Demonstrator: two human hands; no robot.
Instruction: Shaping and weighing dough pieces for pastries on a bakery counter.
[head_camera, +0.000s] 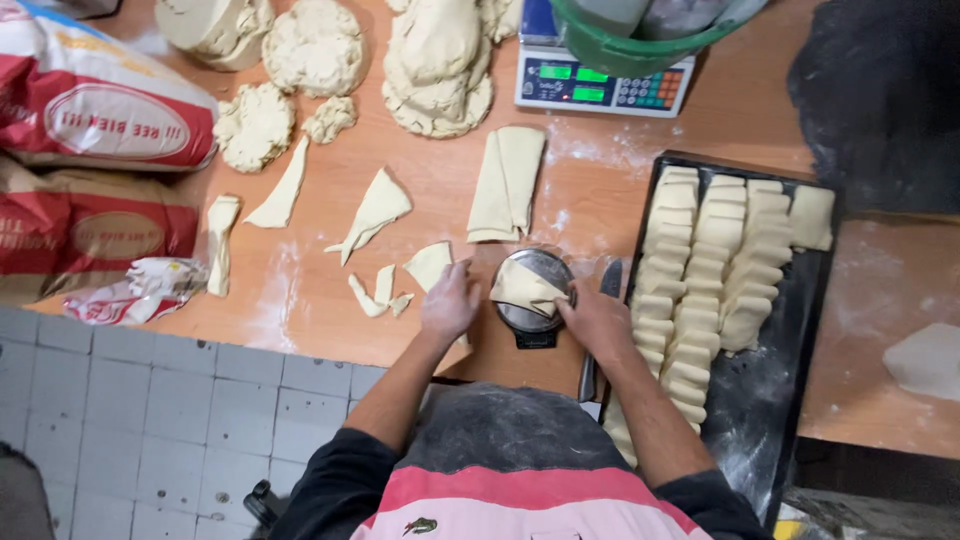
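A small round kitchen scale (532, 322) stands on the wooden table near the front edge, with a folded piece of pale dough (522, 286) lying on its pan. My right hand (592, 318) rests at the pan's right side, fingers touching that dough piece. My left hand (448, 302) lies just left of the scale, fingertips on a small cut dough piece (430, 264). Small dough scraps (378, 292) lie a little further left.
A black tray (790, 350) on the right holds rows of cut dough pieces (700, 260). A knife (598, 330) lies between scale and tray. Dough strips (508, 180), big dough lumps (436, 62), a digital scale (600, 84) under a green bowl (640, 40), and flour sacks (90, 130) sit beyond.
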